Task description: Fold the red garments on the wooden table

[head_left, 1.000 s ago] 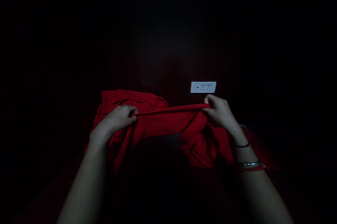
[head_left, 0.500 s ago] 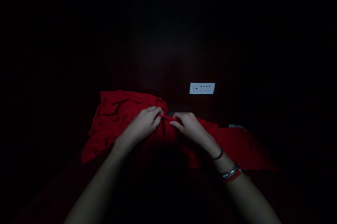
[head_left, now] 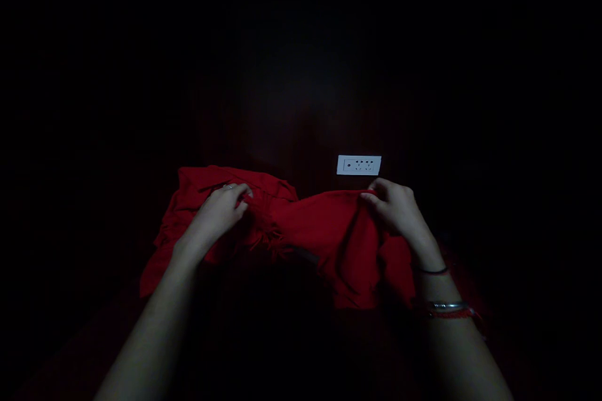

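A red cloth (head_left: 324, 219) with a stringy fringe (head_left: 270, 239) is stretched between my hands, its upper edge raised. My right hand (head_left: 397, 208) pinches the upper right corner between thumb and fingers, and folds hang below it. On the left, my left hand (head_left: 219, 213), with a ring on one finger, has thumb and fingers closed on the cloth close to the fringe. Behind and under that hand lies a crumpled heap of red fabric (head_left: 188, 191); whether it is one piece with the stretched cloth, I cannot tell.
A white wall socket plate (head_left: 359, 165) sits on the dark wall just above and left of my right hand. Deep shadow hides most of the surroundings and the near part of the surface.
My hands have moved apart, the left to the left and the right to the right and slightly up. The cloth between them has spread out, and its fringe now shows.
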Motion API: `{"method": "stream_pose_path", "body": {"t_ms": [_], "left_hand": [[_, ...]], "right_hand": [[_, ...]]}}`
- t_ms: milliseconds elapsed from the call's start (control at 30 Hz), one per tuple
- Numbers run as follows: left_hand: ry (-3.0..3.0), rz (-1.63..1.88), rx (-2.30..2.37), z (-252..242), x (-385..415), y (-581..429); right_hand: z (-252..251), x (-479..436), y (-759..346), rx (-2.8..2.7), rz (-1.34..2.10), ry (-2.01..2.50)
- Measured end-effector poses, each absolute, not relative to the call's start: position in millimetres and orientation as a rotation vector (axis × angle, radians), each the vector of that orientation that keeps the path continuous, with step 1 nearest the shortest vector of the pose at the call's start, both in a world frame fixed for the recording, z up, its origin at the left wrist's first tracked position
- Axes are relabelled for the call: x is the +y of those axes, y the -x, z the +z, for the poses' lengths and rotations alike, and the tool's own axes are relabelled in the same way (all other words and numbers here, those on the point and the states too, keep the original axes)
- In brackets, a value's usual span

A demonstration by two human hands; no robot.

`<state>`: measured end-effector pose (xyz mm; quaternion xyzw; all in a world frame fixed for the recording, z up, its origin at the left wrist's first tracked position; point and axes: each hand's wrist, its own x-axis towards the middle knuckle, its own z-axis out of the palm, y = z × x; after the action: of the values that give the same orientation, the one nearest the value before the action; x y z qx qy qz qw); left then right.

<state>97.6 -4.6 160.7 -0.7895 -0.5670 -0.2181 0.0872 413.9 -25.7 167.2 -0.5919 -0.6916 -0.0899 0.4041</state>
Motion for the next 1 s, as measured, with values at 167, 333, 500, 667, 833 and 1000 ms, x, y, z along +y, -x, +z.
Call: {"method": "stream_pose_path", "body": {"t_ms": [167, 333, 500, 667, 833, 1000], "left_hand": [[2.724, -0.698, -1.561, 158, -30, -128], [2.878, -0.901, -1.434, 140, -35, -185], [2.617, -0.881, -1.573, 143, -23, -178], [2.097, -0.991, -1.719, 170, -25, -121], [1.658, -0.887, -2.171, 188, -38, -62], [1.967, -0.265, -2.35, 177, -34, -78]], "right_hand": [[167, -33, -387, -2.009, -0.022, 1.244], [176, -50, -362, -2.057, 0.038, 1.091], [178, -50, -372, -2.014, 0.003, 1.184], [170, -37, -394, -2.31, 0.235, 1.291], [155, -24, -387, -2.579, 0.379, 1.265], [145, -26, -359, -2.519, 0.229, 1.145]]}}
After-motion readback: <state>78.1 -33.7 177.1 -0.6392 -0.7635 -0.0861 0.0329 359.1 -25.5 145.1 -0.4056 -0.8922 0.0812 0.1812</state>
